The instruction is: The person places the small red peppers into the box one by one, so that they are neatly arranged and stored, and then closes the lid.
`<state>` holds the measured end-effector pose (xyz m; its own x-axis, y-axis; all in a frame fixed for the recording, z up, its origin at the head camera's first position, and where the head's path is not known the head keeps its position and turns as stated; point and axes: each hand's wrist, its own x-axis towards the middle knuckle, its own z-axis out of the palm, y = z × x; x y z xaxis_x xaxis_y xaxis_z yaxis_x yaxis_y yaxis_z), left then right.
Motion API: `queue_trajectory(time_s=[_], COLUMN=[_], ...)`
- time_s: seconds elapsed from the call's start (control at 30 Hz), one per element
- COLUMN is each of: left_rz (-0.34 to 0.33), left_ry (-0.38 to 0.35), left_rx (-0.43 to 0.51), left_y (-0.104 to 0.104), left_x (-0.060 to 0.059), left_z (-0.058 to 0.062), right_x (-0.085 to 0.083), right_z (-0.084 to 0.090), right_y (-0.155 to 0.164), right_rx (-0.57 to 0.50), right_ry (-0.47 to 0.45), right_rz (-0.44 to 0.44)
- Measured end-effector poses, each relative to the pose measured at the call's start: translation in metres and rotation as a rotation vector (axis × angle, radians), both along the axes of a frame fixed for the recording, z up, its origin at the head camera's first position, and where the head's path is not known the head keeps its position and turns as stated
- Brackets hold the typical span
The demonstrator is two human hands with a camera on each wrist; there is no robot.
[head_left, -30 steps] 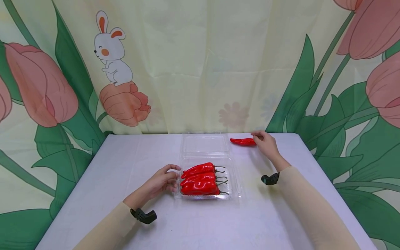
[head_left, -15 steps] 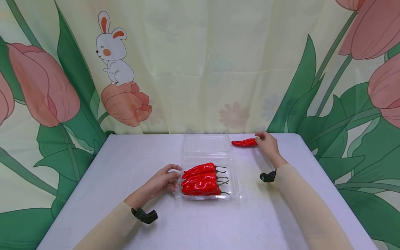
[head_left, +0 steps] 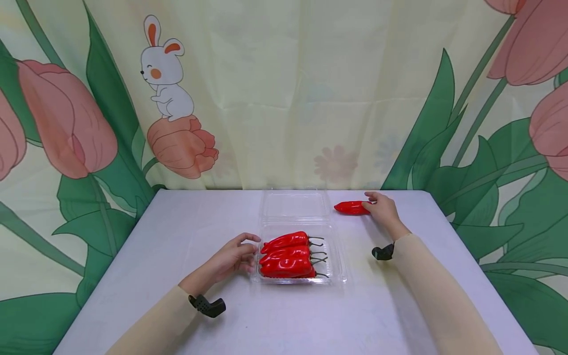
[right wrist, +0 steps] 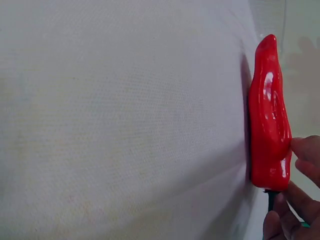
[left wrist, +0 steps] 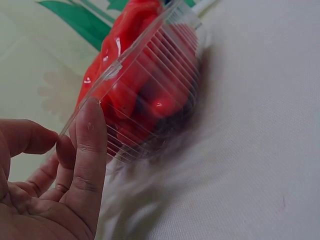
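In the head view my left hand (head_left: pixel 232 257) is at the left side of a clear plastic clamshell box (head_left: pixel 326 231). Its thumb and a finger pinch the rim, as the left wrist view shows. Inside the box lie several glossy red peppers (head_left: pixel 286 266), stems pointing right. At the back right my right hand (head_left: pixel 383 212) holds a single red pepper (head_left: pixel 350 207) by its stem end. In the right wrist view this pepper (right wrist: pixel 270 110) lies along the cloth, with one fingertip against its side and others at the dark stem (right wrist: pixel 271 201).
The box's lid (head_left: pixel 294 204) lies folded open toward the back. A white cloth covers the table (head_left: pixel 177 222). Behind its far edge hangs a curtain (head_left: pixel 266 98) printed with tulips and a rabbit.
My right hand has drawn the single pepper slightly toward me, and the pepper has turned a little. My left hand stays at the box. The whole view has shifted slightly.
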<state>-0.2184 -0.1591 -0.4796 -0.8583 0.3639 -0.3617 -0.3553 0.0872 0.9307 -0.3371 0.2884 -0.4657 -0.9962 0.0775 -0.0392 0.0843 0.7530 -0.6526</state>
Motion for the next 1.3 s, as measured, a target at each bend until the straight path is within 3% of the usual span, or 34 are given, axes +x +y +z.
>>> queue_trajectory(time_s=[0.37, 0.67, 1.3], left_rz=[0.014, 0.016, 0.007], left_ry=[0.004, 0.004, -0.002], left_rx=[-0.002, -0.005, 0.002], left_y=[0.001, 0.002, 0.001], left_x=[0.000, 0.000, 0.000], left_z=[0.001, 0.001, 0.002], right_x=[0.005, 0.007, 0.016], right_z=[0.000, -0.004, 0.003], right_y=[0.000, 0.003, 0.007], right_rx=[0.074, 0.027, -0.002], right_ry=[-0.039, -0.112, -0.069], right_rz=[0.097, 0.064, 0.049])
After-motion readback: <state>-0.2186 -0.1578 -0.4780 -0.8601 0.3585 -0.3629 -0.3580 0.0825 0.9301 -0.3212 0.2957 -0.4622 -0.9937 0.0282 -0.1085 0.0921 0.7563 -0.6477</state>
